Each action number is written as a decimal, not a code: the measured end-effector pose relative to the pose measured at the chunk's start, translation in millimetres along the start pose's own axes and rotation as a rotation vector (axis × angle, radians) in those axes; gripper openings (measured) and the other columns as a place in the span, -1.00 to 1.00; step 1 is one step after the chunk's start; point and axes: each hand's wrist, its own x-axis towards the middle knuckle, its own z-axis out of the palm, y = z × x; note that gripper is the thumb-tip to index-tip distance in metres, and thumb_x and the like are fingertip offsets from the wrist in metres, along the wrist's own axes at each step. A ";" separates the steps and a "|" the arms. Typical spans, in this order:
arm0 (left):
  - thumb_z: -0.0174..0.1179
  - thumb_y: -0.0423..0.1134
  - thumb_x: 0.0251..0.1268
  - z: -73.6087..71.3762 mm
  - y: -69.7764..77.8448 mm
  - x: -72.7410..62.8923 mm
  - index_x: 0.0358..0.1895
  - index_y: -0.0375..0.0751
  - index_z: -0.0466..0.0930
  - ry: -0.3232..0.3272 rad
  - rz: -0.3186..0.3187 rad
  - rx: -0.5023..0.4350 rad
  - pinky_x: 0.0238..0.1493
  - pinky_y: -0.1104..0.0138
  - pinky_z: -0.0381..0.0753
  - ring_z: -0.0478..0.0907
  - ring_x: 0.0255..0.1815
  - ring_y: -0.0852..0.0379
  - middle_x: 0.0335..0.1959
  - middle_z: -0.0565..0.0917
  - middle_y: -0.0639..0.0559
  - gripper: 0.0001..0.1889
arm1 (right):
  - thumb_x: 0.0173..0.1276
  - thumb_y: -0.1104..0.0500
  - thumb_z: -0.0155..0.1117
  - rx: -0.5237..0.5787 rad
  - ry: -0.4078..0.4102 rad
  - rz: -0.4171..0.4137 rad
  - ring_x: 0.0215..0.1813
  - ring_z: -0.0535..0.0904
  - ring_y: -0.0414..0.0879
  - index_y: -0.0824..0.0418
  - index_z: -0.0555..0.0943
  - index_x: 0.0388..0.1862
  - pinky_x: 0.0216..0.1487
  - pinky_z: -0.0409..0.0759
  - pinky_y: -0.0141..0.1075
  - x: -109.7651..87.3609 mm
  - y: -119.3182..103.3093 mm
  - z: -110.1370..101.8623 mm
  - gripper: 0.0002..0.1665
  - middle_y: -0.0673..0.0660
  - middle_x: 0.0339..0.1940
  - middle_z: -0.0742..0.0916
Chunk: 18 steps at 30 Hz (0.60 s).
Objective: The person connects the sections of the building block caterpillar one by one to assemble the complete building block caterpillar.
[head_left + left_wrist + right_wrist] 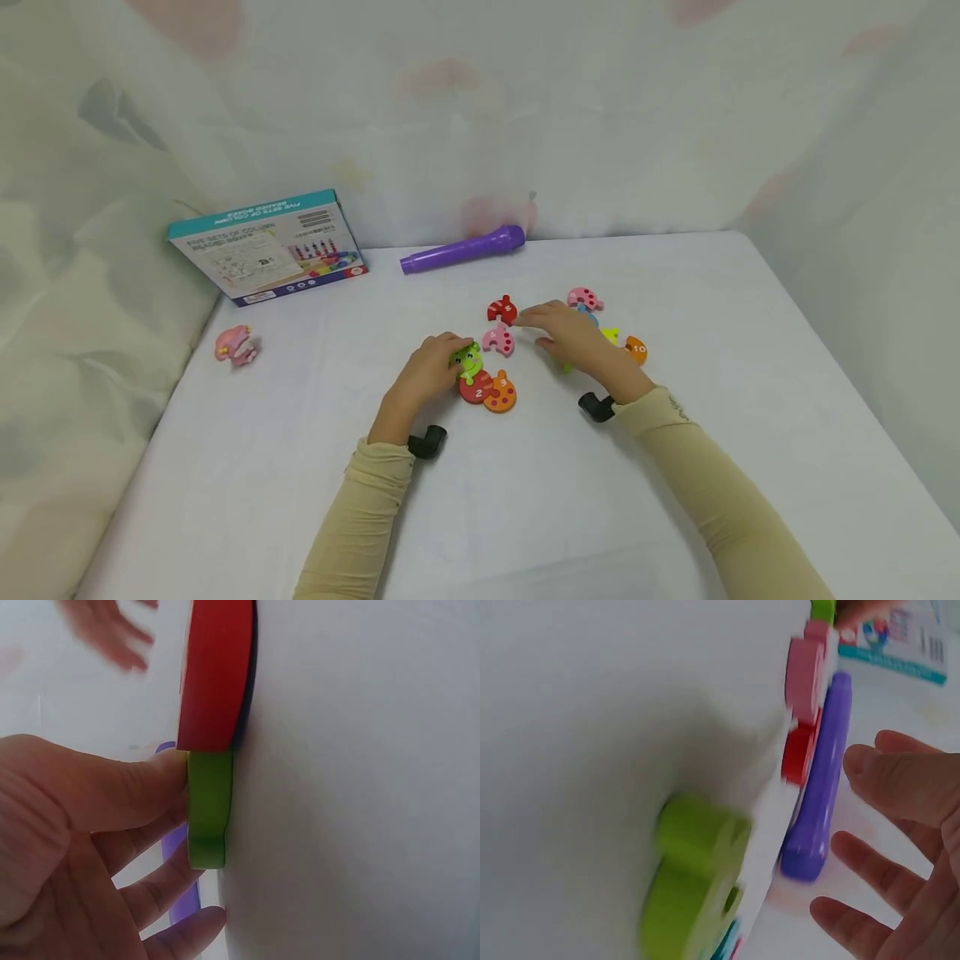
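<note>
My left hand (pixel 427 368) pinches a green puzzle piece with a smiling face (pixel 469 362) between thumb and fingers, flat on the table. Joined below it are a red piece numbered 2 (pixel 472 392) and an orange dotted piece numbered 3 (pixel 501 397). Further back lie a pink dotted piece (pixel 498 340) and a red striped piece (pixel 501 311). Over the table beside these two, my right hand (pixel 576 335) hovers with fingers spread and nothing held, as the right wrist view shows. A green piece (pixel 694 877) lies below that hand, partly hidden in the head view.
Right of the right hand are a pink dotted piece (pixel 583 298), a blue piece (pixel 588 317), a yellow piece (pixel 611 335) and an orange piece numbered 10 (pixel 637 350). A purple toy microphone (pixel 465 250), a printed box (pixel 270 248) and a pink figurine (pixel 236 345) stand or lie farther off.
</note>
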 end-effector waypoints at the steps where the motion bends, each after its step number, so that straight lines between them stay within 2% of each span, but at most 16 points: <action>1: 0.15 -0.36 0.21 -0.1 0.1 0.1 0.23 -0.15 0.42 0.001 0.003 -0.001 0.21 0.08 0.35 0.37 0.17 -0.06 0.12 0.50 -0.08 -0.53 | 0.22 0.28 0.26 -0.030 -0.015 -0.037 0.30 0.30 0.03 0.04 0.47 0.23 0.22 0.38 -0.05 5.4 -4.3 1.1 -0.44 0.04 0.25 0.50; 4: 0.15 -0.37 0.21 0.4 0.0 0.5 0.23 -0.16 0.43 0.006 0.017 0.002 0.19 0.07 0.36 0.38 0.16 -0.08 0.11 0.51 -0.09 -0.53 | 0.19 0.28 0.29 -0.103 -0.056 -0.105 0.30 0.29 0.04 0.03 0.44 0.27 0.19 0.41 -0.06 19.4 -14.7 5.4 -0.37 0.03 0.27 0.49; 9: 0.16 -0.36 0.20 1.4 0.1 -0.1 0.21 -0.17 0.44 0.012 0.025 0.006 0.18 0.07 0.37 0.38 0.15 -0.07 0.10 0.51 -0.08 -0.54 | 0.20 0.26 0.29 -0.166 -0.084 -0.139 0.26 0.33 0.07 0.02 0.47 0.24 0.15 0.43 0.00 33.8 -24.1 13.3 -0.41 0.05 0.22 0.54; 13: 0.16 -0.37 0.20 1.2 0.1 -0.6 0.21 -0.18 0.45 0.022 0.033 0.007 0.18 0.08 0.37 0.39 0.14 -0.07 0.09 0.52 -0.08 -0.54 | 0.24 0.23 0.25 -0.204 -0.117 -0.145 0.25 0.35 0.05 0.03 0.51 0.19 0.17 0.43 -0.02 38.4 -26.1 18.6 -0.50 0.04 0.17 0.57; 18: 0.16 -0.37 0.20 -0.4 -0.5 -1.0 0.21 -0.16 0.45 0.024 0.024 0.007 0.18 0.09 0.36 0.39 0.14 -0.06 0.10 0.51 -0.07 -0.54 | 0.24 0.22 0.25 -0.188 -0.137 -0.128 0.26 0.34 0.04 0.05 0.54 0.13 0.21 0.39 -0.05 37.9 -28.5 18.2 -0.55 0.04 0.15 0.57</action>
